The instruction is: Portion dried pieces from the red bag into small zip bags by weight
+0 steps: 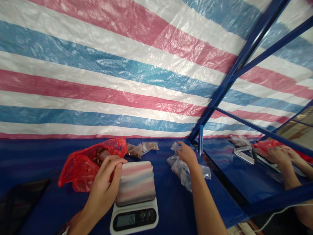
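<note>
My left hand (pixel 106 179) rests at the left edge of a white kitchen scale (pixel 135 197), its fingers stretched toward the steel weighing plate. I see nothing held in it. The scale's display reads 0.0 and its plate is bare. Behind that hand lies an open red plastic bag (pixel 83 168) with brown dried pieces (pixel 99 156) inside, partly hidden by the fingers. To the right of the scale, my right hand (pixel 187 154) reaches over a loose pile of clear plastic bags (pixel 182 171). Its fingers are closed on a clear bag at the far end of the pile.
Several small filled clear bags (pixel 138 150) lie behind the scale on the blue table (pixel 166 202). A blue metal frame (pixel 220 86) rises at right. Beyond it, another person's hands (pixel 281 155) work at a red bag (pixel 264 145) beside a white tray-like object (pixel 244 155). Striped sheeting forms the back.
</note>
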A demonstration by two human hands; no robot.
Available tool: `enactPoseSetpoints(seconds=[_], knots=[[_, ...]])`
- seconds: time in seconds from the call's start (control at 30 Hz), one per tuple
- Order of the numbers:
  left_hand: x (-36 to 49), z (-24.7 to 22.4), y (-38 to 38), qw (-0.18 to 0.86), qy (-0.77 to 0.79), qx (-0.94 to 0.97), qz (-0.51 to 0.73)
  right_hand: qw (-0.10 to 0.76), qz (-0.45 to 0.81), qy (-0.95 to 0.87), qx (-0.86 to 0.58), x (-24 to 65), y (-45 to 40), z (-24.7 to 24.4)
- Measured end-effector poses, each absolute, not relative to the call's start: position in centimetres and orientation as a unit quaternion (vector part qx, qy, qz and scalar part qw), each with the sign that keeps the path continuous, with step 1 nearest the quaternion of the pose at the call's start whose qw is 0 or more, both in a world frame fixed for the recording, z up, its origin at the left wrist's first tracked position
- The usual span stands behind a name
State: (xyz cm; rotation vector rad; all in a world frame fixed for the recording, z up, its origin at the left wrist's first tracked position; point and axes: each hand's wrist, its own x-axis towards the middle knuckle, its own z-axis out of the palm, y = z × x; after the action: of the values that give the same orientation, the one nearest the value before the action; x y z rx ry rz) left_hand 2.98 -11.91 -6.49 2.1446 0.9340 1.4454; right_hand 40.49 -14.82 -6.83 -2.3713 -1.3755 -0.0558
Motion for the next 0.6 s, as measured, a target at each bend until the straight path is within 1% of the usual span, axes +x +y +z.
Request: enactPoseSetpoints(seconds=[0.2,0.33,0.37,0.47,0.6], knots=[[2.9,-6.9,-11.4,0.181,0.342,0.757,0.526,0.301,-0.002,-0.543,-0.784,39.5,-14.1,-5.0],[2.8,-7.2,-11.1,0.177,0.355,0.748,0.532,0.438,0.089,-0.623,-0.642,35.2,-13.8,-3.3],[2.8,-7.3,-11.1,0.174,0.359,0.748,0.530,0.457,0.114,-0.639,-0.608,33.7,-13.9,-3.0],[2.9,-7.2,-11.5,0.197,0.362,0.758,0.505,0.471,0.204,-0.672,-0.534,29.2,-14.6,-2.2],[3.2,-7.1,-11.9,0.286,0.344,0.743,0.498,0.432,0.296,-0.721,-0.453,24.8,-15.8,-2.0]])
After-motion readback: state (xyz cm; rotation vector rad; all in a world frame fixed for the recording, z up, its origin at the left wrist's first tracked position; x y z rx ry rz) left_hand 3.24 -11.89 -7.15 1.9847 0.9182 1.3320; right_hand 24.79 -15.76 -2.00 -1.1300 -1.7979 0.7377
